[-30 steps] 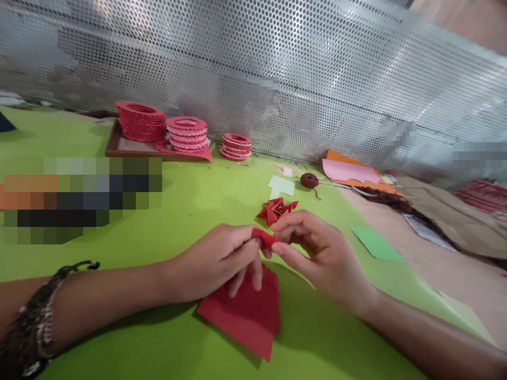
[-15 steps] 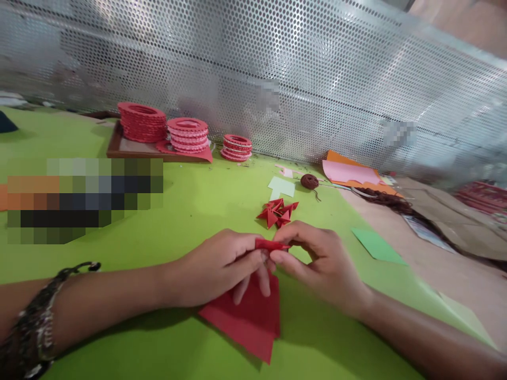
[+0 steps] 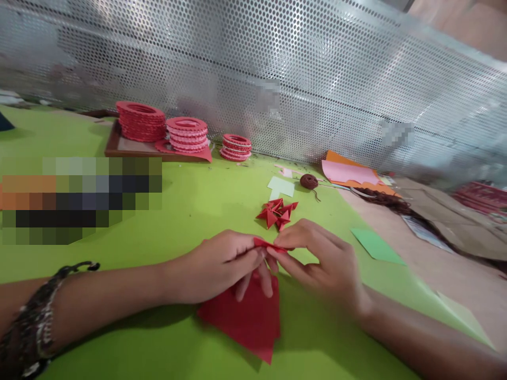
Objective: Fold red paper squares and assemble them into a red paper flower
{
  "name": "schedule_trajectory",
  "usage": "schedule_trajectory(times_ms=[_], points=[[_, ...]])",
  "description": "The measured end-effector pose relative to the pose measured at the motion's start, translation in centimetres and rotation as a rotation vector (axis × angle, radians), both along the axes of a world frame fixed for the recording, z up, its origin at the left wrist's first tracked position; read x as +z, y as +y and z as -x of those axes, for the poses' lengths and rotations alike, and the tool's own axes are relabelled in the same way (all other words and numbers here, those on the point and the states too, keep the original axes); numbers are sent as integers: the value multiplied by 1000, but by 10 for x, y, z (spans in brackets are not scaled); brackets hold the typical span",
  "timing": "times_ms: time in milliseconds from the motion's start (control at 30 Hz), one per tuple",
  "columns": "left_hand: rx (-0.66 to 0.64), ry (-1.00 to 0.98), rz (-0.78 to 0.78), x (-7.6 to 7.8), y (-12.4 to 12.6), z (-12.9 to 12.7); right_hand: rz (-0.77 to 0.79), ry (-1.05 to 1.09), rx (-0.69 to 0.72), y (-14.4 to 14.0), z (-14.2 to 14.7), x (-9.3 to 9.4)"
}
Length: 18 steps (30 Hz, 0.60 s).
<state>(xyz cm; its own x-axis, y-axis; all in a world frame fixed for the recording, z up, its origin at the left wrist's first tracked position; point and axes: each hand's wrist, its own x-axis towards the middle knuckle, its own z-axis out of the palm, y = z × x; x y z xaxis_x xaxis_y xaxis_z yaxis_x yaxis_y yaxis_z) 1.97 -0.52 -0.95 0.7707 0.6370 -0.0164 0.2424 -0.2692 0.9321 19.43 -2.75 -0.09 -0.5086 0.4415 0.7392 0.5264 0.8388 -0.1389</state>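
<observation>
A small piece of folded red paper (image 3: 263, 242) is pinched between both of my hands. My left hand (image 3: 225, 266) is closed on its left end, with its lower fingers hanging over red paper sheets (image 3: 247, 322) on the table. On the right end, the thumb and forefinger of my right hand (image 3: 322, 258) press the paper together. Just beyond my fingertips lies a cluster of pointed red folded-paper pieces (image 3: 275, 214). The palm side of my left hand and part of the folded paper are hidden.
At the back left, stacks of red and pink rings (image 3: 141, 122) stand on a brown tray (image 3: 137, 155). Behind the cluster are a pale green paper scrap (image 3: 282, 187) and a brown yarn ball (image 3: 309, 181). Green paper (image 3: 376, 246) lies right. A perforated metal panel (image 3: 237, 63) runs along the back.
My right thumb and forefinger have shifted slightly inward along the folded paper, and the fingers have straightened. My left hand keeps nearly the same place.
</observation>
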Motion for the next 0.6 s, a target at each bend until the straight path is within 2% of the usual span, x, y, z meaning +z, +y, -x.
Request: schedule_trajectory(times_ms=[133, 467, 600], points=[[-15, 53, -23, 2, -1, 3, -119, -148, 115, 2, -5, 0], [-75, -103, 130, 4, 1, 1, -285, -297, 34, 0, -6, 6], [-76, -62, 106, 5, 2, 3, -243, -287, 67, 2, -6, 7]])
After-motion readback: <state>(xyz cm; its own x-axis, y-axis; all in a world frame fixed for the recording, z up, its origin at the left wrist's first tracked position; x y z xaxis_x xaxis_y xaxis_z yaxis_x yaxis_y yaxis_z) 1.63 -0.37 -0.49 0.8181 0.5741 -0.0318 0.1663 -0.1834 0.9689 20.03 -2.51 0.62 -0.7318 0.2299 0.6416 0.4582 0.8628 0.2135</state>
